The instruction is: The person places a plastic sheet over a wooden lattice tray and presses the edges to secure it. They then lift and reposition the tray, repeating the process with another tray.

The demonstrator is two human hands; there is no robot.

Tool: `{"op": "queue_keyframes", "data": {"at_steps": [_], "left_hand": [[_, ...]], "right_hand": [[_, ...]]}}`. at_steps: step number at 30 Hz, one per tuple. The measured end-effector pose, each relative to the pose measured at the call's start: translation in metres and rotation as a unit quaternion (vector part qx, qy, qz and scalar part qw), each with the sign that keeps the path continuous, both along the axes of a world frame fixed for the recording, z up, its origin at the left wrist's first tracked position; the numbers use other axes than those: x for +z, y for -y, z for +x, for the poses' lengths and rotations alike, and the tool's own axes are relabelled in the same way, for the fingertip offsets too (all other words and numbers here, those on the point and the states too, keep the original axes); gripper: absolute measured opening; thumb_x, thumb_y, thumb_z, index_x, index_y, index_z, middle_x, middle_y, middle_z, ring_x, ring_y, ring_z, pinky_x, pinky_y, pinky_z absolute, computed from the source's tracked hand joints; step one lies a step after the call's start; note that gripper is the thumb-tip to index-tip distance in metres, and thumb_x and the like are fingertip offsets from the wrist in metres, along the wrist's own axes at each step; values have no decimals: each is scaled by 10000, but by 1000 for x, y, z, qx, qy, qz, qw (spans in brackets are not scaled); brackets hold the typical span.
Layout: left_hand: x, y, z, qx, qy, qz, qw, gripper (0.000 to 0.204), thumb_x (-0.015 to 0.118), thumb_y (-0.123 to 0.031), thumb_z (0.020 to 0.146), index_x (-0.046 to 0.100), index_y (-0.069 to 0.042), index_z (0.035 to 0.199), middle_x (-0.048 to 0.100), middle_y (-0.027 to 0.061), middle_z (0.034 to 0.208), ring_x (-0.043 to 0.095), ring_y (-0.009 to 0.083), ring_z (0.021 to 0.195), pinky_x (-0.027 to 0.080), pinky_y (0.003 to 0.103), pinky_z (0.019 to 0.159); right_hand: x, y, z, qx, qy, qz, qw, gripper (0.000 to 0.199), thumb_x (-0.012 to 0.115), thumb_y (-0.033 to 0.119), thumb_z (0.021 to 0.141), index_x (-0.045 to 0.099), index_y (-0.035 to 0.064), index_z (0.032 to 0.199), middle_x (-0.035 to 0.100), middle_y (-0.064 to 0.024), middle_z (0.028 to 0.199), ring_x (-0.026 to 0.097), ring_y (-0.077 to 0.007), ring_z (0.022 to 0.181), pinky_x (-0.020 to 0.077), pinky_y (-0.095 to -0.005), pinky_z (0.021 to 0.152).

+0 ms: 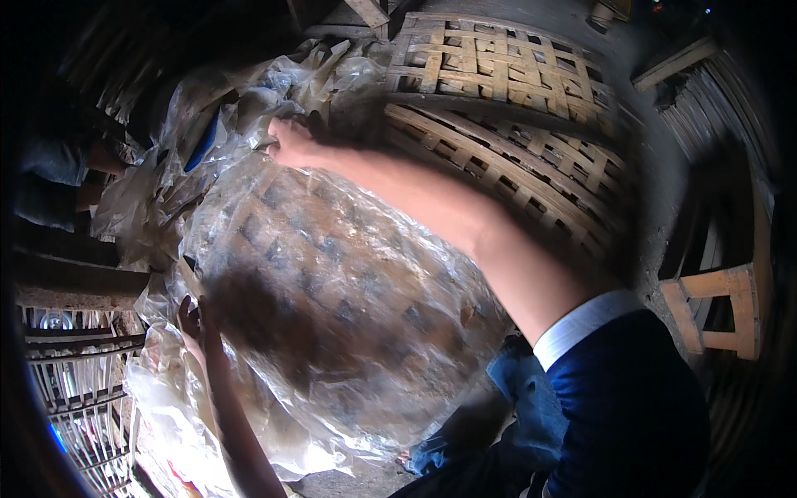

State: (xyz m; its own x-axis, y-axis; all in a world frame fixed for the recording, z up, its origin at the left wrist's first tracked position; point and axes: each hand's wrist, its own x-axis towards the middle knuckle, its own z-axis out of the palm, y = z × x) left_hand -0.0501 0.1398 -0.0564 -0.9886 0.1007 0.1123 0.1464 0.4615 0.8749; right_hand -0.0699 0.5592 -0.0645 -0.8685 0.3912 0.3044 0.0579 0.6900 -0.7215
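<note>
A large rounded bundle point(332, 274) fills the middle, wrapped in clear, crinkled plastic sheeting. A brown, checkered woven surface shows through it, like a basket's. My right arm reaches across the top, and my right hand point(290, 143) is closed on gathered plastic sheet point(249, 124) at the bundle's far left edge. Low on the left side, my left hand point(195, 328) is against the plastic in shadow, its visible fingers raised and apart. Loose plastic point(178, 415) spreads beneath my left forearm. A blue patch point(203, 141) shows among the far folds.
Flat woven slat panels point(498, 62) lie stacked beyond the bundle, toward the right. A wooden frame point(722, 307) stands at the right. Slatted racks point(79, 373) are at the lower left. Another person's legs point(50, 183) are at the left edge.
</note>
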Motion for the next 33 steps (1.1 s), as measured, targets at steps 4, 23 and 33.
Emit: {"op": "queue_keyframes", "data": {"at_steps": [4, 23, 33], "left_hand": [[17, -1, 21, -23, 9, -2, 1000, 522, 645, -336, 994, 462, -131, 1437, 613, 103, 1181, 591, 176, 846, 498, 335, 708], [3, 46, 36, -37, -29, -62, 997, 553, 633, -267, 992, 412, -143, 1484, 619, 28, 1113, 521, 92, 665, 426, 242, 570], [15, 62, 40, -6, -32, -100, 994, 556, 638, -274, 990, 413, -175, 1488, 619, 14, 1095, 527, 81, 667, 410, 226, 557]], "right_hand": [[34, -48, 69, 44, 73, 13, 996, 472, 726, 326, 903, 569, 60, 1260, 566, -180, 1349, 510, -339, 1311, 385, -471, 1111], [42, -221, 301, -105, 305, 380, 867, 504, 639, 257, 927, 494, 59, 1367, 531, -182, 1355, 448, -344, 1337, 374, -553, 1103], [141, -236, 285, -174, 101, 493, 847, 421, 615, 156, 940, 559, 104, 1354, 638, -137, 1112, 595, -247, 1044, 551, -462, 837]]}}
